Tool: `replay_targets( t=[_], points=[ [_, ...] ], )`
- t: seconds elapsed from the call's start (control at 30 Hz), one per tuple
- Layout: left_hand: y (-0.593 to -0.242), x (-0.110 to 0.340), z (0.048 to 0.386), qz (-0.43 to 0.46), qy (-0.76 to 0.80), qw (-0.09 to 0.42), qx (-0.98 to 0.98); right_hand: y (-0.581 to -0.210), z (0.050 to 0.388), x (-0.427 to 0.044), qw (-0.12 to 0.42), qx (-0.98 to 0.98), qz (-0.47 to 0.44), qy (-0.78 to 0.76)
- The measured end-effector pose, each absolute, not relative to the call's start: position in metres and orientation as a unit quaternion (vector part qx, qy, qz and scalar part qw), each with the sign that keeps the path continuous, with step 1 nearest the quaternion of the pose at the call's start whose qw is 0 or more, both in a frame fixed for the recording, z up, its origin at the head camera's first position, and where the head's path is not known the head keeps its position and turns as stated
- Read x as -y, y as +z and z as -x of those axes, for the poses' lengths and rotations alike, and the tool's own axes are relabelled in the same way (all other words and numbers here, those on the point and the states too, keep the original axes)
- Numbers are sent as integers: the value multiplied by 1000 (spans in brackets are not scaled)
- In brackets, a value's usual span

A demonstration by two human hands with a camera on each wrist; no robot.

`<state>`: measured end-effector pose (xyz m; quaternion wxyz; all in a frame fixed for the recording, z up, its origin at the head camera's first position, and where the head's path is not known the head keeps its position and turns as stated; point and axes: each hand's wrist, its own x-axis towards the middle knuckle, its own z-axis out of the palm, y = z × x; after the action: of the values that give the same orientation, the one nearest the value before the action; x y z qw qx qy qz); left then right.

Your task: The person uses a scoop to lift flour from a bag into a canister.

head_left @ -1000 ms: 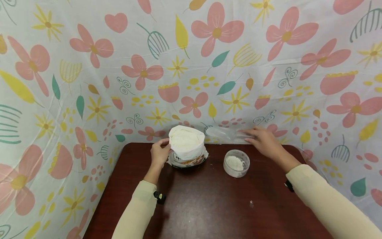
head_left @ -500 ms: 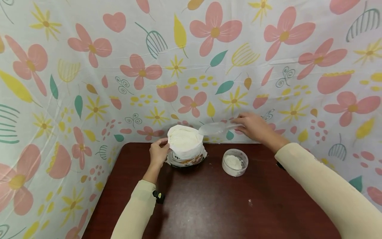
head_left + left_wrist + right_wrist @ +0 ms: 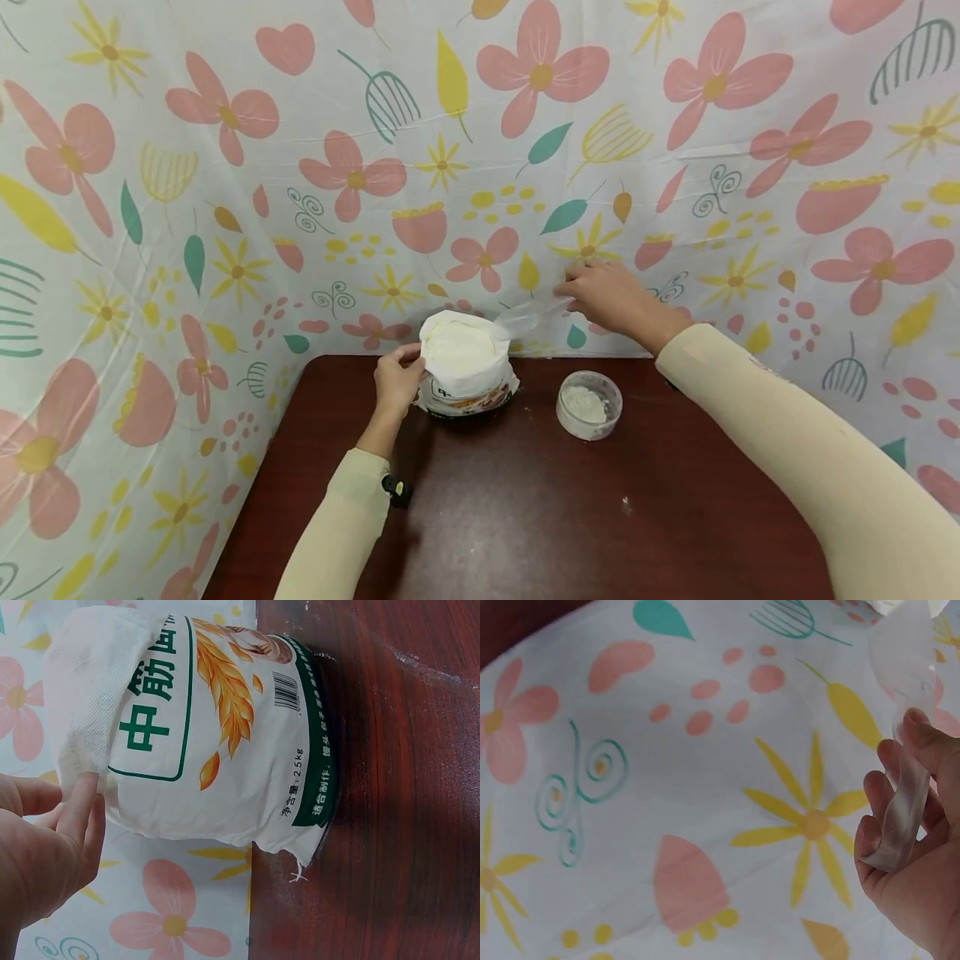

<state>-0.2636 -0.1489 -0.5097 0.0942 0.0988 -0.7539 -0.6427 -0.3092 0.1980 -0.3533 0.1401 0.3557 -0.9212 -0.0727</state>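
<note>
A white flour bag (image 3: 467, 367) with a rolled-down rim stands at the table's back edge, its top open on pale flour (image 3: 459, 346). My left hand (image 3: 397, 379) pinches the bag's rim on its left side; the left wrist view shows the bag (image 3: 217, 727) with green print and a wheat ear. In my right hand (image 3: 611, 298) is a clear plastic scoop (image 3: 521, 319), gripped by its handle and slanting down to the bag's right rim. The right wrist view shows fingers curled round the scoop (image 3: 907, 667). How deep its tip sits is unclear.
A clear round tub (image 3: 589, 406) with some flour in it stands right of the bag on the dark red table (image 3: 510, 500). White specks lie on the tabletop. A flowered cloth (image 3: 480, 167) hangs close behind the table.
My right hand has moved left and up, bringing the scoop from above the tub side to the bag's right rim. The left hand keeps its pinch on the bag.
</note>
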Motion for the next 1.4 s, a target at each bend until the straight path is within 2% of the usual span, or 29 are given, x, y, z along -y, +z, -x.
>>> replay_targets(
  t=[0.13,0.33,0.67,1.0,1.4],
  points=[
    [-510,149,264,-98,-643,95,754,-344,310,-185,140,912,-365,-123],
    [-509,149,264,-94,-640,93,757,-335,310,-167,104,912,-354,-180],
    [-510,151,265,-96,-636,93,760,-331,311,-144,98,905,-361,-202],
    [-513,152,265,-95,-643,94,754,-325,309,-122,63,905,-337,-253],
    [-513,151,266,-98,-645,93,753,-332,314,-120,45,909,-337,-240]
  ],
)
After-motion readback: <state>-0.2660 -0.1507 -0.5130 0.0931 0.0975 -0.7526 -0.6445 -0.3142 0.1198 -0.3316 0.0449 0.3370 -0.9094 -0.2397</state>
